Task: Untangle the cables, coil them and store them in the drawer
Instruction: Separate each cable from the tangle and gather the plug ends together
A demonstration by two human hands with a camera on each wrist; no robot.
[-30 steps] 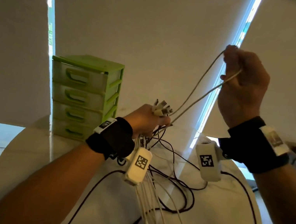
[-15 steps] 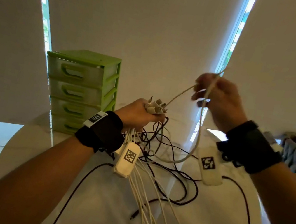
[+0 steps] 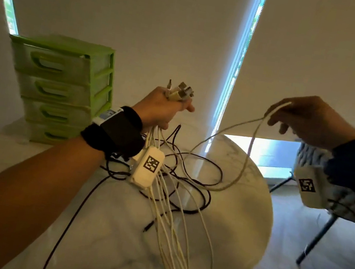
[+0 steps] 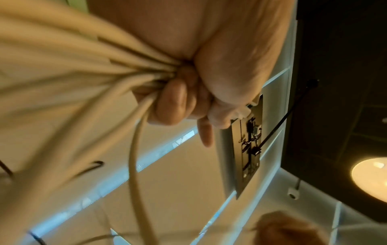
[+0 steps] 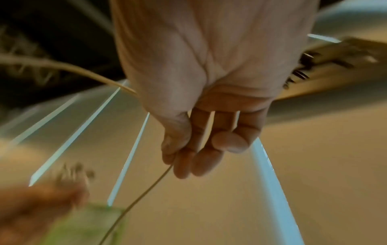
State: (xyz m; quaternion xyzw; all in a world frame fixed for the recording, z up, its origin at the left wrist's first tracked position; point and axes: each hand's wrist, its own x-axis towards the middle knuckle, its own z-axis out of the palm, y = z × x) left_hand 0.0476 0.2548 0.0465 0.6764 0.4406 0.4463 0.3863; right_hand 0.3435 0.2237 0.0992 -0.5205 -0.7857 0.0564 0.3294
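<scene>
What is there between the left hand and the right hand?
In the head view, one white cable sags in a loop from the right hand toward the left hand, above the table.

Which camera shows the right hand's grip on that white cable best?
Right wrist: thumb and fingers of the right hand pinch the white cable up close. Head shows only the hand's back; left wrist shows a blur.

Your white cables (image 3: 179, 246) run off the near edge, ends unseen; the left fist (image 3: 164, 106) hides how the plugs (image 3: 182, 92) join; the right-wrist view is blurred.
</scene>
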